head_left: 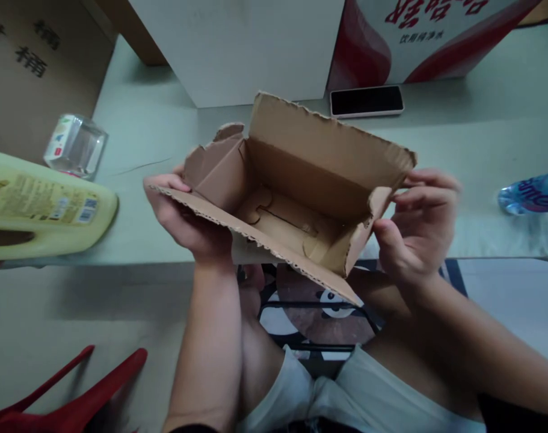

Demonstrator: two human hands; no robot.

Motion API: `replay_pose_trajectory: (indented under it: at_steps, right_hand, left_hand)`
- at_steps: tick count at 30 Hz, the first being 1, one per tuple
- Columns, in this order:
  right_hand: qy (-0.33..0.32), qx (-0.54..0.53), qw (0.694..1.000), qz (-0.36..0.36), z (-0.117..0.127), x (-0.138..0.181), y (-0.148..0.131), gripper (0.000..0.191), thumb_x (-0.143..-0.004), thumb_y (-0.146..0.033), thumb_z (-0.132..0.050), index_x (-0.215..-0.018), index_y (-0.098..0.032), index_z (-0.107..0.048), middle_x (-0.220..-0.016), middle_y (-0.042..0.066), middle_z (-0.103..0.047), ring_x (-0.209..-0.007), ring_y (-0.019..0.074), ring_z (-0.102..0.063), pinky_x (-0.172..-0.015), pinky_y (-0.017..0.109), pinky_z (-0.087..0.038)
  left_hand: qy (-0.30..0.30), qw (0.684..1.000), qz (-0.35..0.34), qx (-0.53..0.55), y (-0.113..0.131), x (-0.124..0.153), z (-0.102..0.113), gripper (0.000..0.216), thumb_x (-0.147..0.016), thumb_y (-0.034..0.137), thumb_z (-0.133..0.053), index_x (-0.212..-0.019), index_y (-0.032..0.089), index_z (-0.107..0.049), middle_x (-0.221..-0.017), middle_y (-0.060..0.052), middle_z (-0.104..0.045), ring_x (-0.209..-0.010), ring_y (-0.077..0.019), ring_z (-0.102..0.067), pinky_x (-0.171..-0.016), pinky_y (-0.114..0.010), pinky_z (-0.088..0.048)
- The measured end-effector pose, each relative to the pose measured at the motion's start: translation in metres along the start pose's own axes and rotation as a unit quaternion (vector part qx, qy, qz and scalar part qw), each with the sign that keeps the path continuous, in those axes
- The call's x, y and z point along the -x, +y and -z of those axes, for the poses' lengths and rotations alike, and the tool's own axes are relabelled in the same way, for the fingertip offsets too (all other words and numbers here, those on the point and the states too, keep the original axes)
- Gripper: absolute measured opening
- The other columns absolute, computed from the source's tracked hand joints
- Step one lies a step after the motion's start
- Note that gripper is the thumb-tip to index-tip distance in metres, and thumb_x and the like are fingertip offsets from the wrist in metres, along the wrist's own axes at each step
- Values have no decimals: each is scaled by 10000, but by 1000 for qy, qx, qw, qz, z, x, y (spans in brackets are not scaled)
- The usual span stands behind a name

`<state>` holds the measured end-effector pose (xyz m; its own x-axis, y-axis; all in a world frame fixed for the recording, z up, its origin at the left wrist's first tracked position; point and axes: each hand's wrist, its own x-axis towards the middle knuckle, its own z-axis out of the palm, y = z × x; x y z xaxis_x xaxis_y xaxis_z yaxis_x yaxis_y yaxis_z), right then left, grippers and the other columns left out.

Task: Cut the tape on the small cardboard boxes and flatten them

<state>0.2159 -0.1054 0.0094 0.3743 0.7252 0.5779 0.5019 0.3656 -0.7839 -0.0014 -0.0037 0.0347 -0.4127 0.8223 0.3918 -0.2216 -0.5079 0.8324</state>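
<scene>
Between my two hands is a small brown cardboard box (301,162), its top open towards me and its inside bare. Interlocking flaps with a slot show at its bottom, and its upper edges look rough and torn. My left hand (183,216) grips the left end, thumb on the side flap and the other fingers hidden under the near wall. At the right end, my right hand (420,222) pinches the side flap and corner between thumb and fingers. The box is tilted and held above the table's front edge.
A pale green table (472,144) carries a yellow jug (70,210), a clear plastic container (77,144), a phone (367,101) and a bottle (533,192). Behind stand a white box (255,48) and a red-and-white carton (418,42). Red stool legs (97,385) are at lower left.
</scene>
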Motion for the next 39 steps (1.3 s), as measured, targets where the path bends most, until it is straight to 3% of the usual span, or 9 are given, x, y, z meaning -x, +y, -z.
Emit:
replay_pose_trajectory:
  at_steps: [3,6,10,12,19,25,31,36,39]
  right_hand:
    - [-32,-45,996,-66,-3,3,-2,484,-807,-486,-698,-1222,-410,-461,-1404,61,-501,-1257,279,-568,-965,471,-547]
    - [-90,-110,981,-134,-9,7,-3,561,-848,-457,-659,-1344,-472,-396,-1279,33,-627,-1091,254,-669,-884,441,-588]
    - [-99,-146,976,-129,-16,10,-4,202,-905,-411,-612,-1104,-383,-638,-1218,22,-694,-1172,244,-653,-1022,462,-533]
    - [-92,-153,978,-106,-18,10,-3,138,-911,-413,-615,-1016,-353,-681,-1193,24,-711,-1191,245,-644,-1058,478,-501]
    - [-83,-218,968,-95,-23,13,9,314,-845,-593,-575,-983,-336,-694,-1200,47,-700,-1165,290,-643,-1010,525,-512]
    - [-110,-135,980,-94,-21,18,8,285,-883,-568,-507,-992,-332,-624,-1254,62,-658,-1224,301,-613,-1028,545,-500]
    - [-134,-146,978,-70,-23,19,-2,232,-880,-500,-541,-1014,-338,-638,-1275,44,-654,-1231,289,-602,-1044,521,-480]
    - [-142,-142,976,-80,-20,14,-3,260,-877,-535,-546,-980,-310,-625,-1243,63,-669,-1195,297,-621,-1023,519,-492]
    - [-157,-163,972,-68,-17,12,1,215,-899,-467,-545,-1016,-314,-641,-1263,46,-666,-1193,277,-621,-1015,491,-501]
  left_hand:
    - [1,1000,16,-2,0,4,3,308,-969,248,-309,-679,234,-413,-722,-16,-543,-792,-143,-593,-892,-315,-491]
    - [-5,1000,10,-19,-1,7,9,271,-973,273,-339,-725,241,-442,-707,-8,-545,-743,-138,-580,-857,-289,-493]
    - [2,1000,7,-28,-6,8,21,86,-913,251,-526,-829,240,-511,-741,17,-547,-763,-130,-594,-865,-254,-506]
    - [11,999,26,-37,-9,8,26,84,-872,247,-617,-876,245,-533,-791,21,-540,-828,-130,-618,-891,-245,-512]
    - [-61,991,11,-116,-13,3,32,182,-817,225,-705,-996,223,-671,-1013,-31,-622,-1138,-210,-631,-1065,-352,-487]
    - [-178,976,17,-126,-10,1,32,177,-865,285,-653,-1011,263,-750,-1188,-25,-696,-1281,-244,-600,-1197,-482,-394]
    - [-181,974,78,-114,-5,6,23,115,-813,225,-685,-885,259,-769,-1261,-4,-690,-1374,-265,-539,-1183,-511,-421]
    - [-187,973,16,-135,-12,4,27,203,-848,240,-629,-974,269,-785,-1281,-5,-686,-1366,-231,-538,-1250,-452,-333]
    - [-180,974,3,-140,-15,1,31,222,-825,231,-631,-990,256,-778,-1226,-23,-701,-1330,-246,-566,-1226,-459,-361]
